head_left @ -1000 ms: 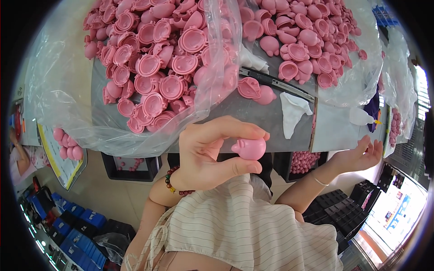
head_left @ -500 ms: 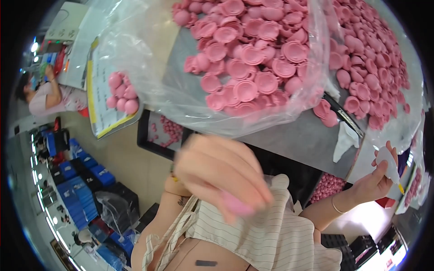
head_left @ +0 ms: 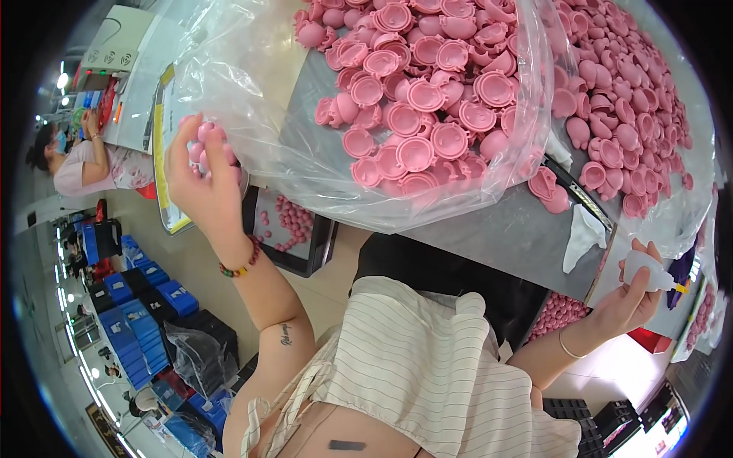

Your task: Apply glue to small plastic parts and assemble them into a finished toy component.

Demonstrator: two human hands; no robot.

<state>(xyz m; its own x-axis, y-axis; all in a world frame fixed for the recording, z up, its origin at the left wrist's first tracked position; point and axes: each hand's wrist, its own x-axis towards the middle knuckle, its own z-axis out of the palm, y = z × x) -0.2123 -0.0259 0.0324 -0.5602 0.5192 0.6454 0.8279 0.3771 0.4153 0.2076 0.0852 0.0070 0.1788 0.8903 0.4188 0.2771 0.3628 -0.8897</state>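
Note:
My left hand point(head_left: 202, 172) reaches over the small group of pink balls point(head_left: 205, 133) at the far left, its fingers apart around them. Whether a fingertip touches one ball, I cannot tell. On the right side, my right hand point(head_left: 637, 286) grips a whitish squeeze bottle point(head_left: 640, 263) with a yellow nozzle, tilted sideways. Many open pink half-shells point(head_left: 416, 153) with small lugs lie heaped on a clear plastic bag point(head_left: 259, 168) on the grey table in front of me. The balls rest on a yellow-edged board point(head_left: 180, 224).
Another bag of pink half-shells point(head_left: 626, 122) lies at the right. A black tray point(head_left: 324, 244) holds small pink balls, below the table edge. A white cloth scrap point(head_left: 584, 238) and a dark strip tool point(head_left: 580, 195) lie on the table. Another person point(head_left: 84, 164) sits at the far left.
My left hand has swung from in front of my chest, where it held a pink piece, out left to the group of balls. The right hand has turned its bottle slightly.

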